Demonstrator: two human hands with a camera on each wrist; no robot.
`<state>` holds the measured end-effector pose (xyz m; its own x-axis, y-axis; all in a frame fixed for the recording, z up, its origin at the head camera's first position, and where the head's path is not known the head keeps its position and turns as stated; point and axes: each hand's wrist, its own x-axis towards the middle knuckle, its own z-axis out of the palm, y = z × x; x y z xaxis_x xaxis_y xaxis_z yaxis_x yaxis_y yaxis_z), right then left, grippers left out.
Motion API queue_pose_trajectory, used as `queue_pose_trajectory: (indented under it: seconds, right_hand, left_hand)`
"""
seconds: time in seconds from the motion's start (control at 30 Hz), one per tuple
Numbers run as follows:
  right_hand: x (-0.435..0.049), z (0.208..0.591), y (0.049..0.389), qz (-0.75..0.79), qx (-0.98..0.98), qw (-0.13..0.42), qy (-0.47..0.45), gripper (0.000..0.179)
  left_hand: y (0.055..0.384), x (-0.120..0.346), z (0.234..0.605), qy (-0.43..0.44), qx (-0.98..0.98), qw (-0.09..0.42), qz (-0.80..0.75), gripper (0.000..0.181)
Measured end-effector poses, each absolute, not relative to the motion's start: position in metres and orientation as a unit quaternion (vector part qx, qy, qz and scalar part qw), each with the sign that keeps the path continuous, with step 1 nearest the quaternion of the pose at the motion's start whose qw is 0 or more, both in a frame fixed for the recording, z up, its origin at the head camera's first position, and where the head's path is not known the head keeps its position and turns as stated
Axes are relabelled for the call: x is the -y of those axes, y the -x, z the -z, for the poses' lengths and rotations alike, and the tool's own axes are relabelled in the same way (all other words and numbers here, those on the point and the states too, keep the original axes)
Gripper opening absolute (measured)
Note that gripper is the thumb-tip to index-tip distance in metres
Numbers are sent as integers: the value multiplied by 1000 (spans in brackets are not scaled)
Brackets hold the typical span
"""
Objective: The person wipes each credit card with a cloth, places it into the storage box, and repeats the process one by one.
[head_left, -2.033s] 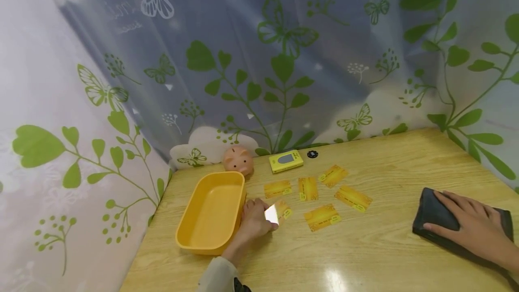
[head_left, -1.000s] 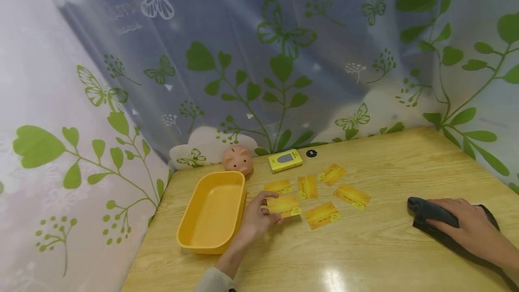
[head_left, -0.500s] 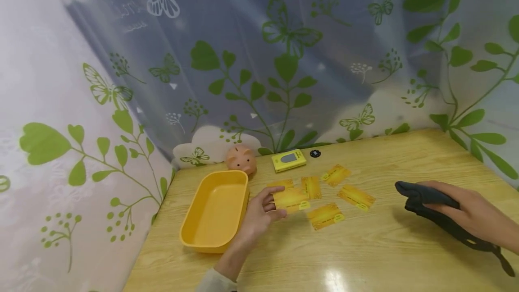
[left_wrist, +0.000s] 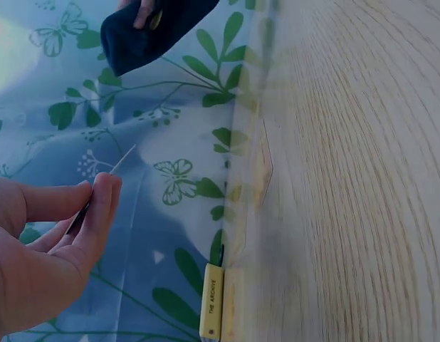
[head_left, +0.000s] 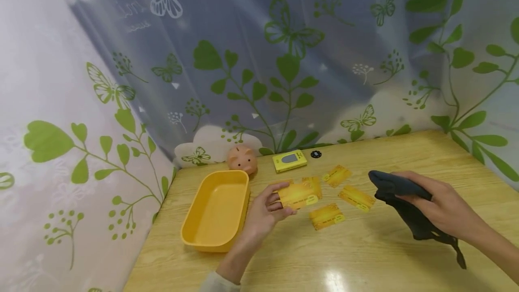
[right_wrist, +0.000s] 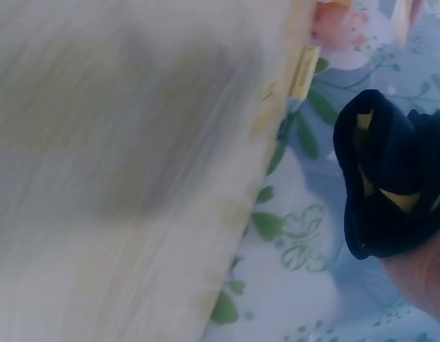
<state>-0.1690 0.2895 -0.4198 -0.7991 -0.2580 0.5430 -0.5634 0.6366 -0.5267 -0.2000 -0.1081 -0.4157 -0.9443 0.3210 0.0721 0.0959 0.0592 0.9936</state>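
Observation:
In the head view my left hand (head_left: pixel 261 213) pinches a yellow-orange printed card (head_left: pixel 299 196) between thumb and fingers, raised above the table. Seen from the left wrist, that card (left_wrist: pixel 122 159) is a thin edge. My right hand (head_left: pixel 442 202) grips a dark cloth pouch (head_left: pixel 415 220) off the table, with a strap end hanging down. Its mouth gapes in the right wrist view, where yellow shows inside the pouch (right_wrist: pixel 373 178). More such cards lie on the table: one near the front (head_left: pixel 326 216), others behind, two partly hidden by the held card.
A yellow plastic tub (head_left: pixel 215 211) stands left of my left hand. Along the back are a pink piggy bank (head_left: pixel 242 160), a yellow box (head_left: pixel 289 161) and a small black disc (head_left: pixel 316 154). A printed curtain (head_left: pixel 243 57) borders the wooden table (head_left: pixel 377 256).
My left hand has picked up the card from beside the tub and moved it right. My right hand has lifted the pouch off the table and brought it left, towards the cards.

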Motion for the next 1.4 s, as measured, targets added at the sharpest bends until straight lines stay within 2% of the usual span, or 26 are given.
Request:
queue_pose_trajectory:
  seconds: [0.23,0.63,1.07,1.4]
  right_hand:
    - [-258,405,168,-417,860,184,-230,46]
    - [-206,397,163,-402,854,209,-254,55]
    - [-163,400,159,-380,826,248,-336,65]
    - [-140,399,157,-349,844,256,-315,66]
  left_hand:
    - [197,98,410,-149,-714,86,-679,59]
    - [198,84,408,-157,-700,88,-691,61]
    - [199,76,411,-169,-689,90,-699,61]
    - [198,73,409,-166,-688,92,-700,62]
